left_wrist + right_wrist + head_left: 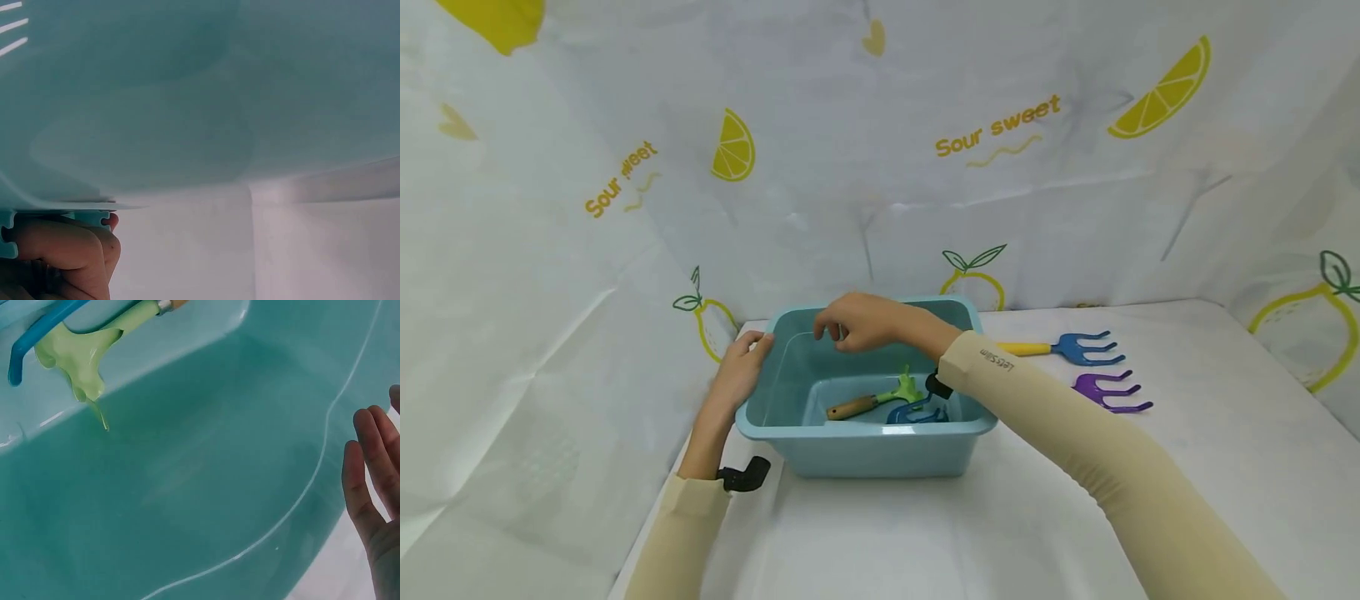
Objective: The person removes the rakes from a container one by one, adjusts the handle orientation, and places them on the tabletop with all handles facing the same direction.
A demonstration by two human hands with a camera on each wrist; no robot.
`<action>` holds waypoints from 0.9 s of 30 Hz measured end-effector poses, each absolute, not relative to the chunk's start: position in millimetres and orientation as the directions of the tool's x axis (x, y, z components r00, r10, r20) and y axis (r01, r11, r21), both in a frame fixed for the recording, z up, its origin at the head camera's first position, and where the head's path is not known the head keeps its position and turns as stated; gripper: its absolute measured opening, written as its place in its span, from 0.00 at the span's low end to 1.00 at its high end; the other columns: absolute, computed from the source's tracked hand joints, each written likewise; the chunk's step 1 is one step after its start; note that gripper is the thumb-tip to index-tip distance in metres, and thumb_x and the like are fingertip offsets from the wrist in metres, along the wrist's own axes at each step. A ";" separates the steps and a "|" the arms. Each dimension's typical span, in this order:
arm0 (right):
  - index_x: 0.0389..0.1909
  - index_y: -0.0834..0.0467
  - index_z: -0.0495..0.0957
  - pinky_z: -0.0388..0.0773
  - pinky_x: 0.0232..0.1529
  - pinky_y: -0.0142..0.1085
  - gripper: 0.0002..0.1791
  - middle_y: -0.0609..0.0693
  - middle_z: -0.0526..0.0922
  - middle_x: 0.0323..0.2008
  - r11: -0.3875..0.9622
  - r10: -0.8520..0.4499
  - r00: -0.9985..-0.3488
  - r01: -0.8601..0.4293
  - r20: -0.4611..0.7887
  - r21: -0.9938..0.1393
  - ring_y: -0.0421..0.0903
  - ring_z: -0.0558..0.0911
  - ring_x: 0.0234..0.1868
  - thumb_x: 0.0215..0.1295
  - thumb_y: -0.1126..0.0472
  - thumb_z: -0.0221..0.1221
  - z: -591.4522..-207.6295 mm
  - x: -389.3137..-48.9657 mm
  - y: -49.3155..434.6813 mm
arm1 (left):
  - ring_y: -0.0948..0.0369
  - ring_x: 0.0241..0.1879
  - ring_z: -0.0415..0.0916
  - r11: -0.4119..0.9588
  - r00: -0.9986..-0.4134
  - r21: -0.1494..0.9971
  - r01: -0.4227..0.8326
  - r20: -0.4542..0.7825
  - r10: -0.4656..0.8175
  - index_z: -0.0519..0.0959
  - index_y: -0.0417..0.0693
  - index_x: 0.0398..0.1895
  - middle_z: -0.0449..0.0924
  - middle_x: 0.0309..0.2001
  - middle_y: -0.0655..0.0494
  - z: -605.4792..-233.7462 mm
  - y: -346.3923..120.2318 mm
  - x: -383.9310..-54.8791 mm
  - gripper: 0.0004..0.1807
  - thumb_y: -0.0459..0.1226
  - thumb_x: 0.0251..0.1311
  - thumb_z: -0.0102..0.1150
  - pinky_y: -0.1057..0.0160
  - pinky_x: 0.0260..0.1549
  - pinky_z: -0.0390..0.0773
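A light blue plastic basin [865, 432] stands on the white-covered table. My left hand [741, 371] grips its left rim; in the left wrist view its fingers [65, 244] curl at the rim's edge. Over the basin's far side hangs my right hand [861, 322], loosely bent and holding nothing. The right wrist view shows its fingers [353, 472] apart from the tools. Inside the basin lie a green hand rake [907, 388] with a wooden handle [850, 407] and a blue hand rake [910, 413], whose handle is partly hidden by the right wrist's camera.
Right of the basin, a blue hand rake [1078, 348] with a yellow handle [1026, 348] lies on the table. Nearer is a purple hand rake [1101, 390], its handle hidden behind the right sleeve. A lemon-printed white sheet [820, 233] hangs behind the table.
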State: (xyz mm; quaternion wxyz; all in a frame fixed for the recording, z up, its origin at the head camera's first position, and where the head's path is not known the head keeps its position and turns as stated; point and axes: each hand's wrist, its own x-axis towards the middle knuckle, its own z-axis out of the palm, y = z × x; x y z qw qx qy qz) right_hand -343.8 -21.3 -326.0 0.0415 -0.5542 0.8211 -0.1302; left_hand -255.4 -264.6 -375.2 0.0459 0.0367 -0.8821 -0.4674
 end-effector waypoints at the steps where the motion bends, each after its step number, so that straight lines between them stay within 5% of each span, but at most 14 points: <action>1: 0.58 0.54 0.82 0.81 0.50 0.40 0.16 0.50 0.85 0.41 0.354 -0.921 -0.382 -0.900 0.069 -0.252 0.46 0.85 0.44 0.72 0.63 0.59 -327.2 -344.6 -22.7 | 0.50 0.48 0.77 0.563 -0.993 0.826 -0.023 0.046 -0.108 0.74 0.38 0.62 0.78 0.58 0.37 -375.6 -264.5 -256.1 0.28 0.53 0.81 0.40 0.61 0.43 0.74; 11: 0.58 0.55 0.82 0.77 0.44 0.39 0.17 0.52 0.85 0.39 0.367 -0.928 -0.370 -0.898 -0.034 -0.242 0.44 0.80 0.36 0.72 0.64 0.58 -346.0 -350.4 -36.5 | 0.49 0.50 0.76 0.573 -0.993 0.819 -0.022 0.048 -0.107 0.74 0.38 0.63 0.77 0.60 0.37 -376.4 -264.7 -256.5 0.29 0.53 0.81 0.40 0.58 0.45 0.73; 27: 0.68 0.56 0.74 0.81 0.56 0.43 0.25 0.60 0.84 0.57 0.411 -0.911 -0.370 -0.775 -0.183 -0.480 0.51 0.84 0.55 0.72 0.60 0.63 -387.0 -341.6 -41.5 | 0.49 0.51 0.75 0.567 -0.993 0.824 -0.029 0.044 -0.114 0.73 0.38 0.64 0.76 0.59 0.37 -374.7 -263.2 -253.7 0.29 0.53 0.81 0.40 0.59 0.45 0.72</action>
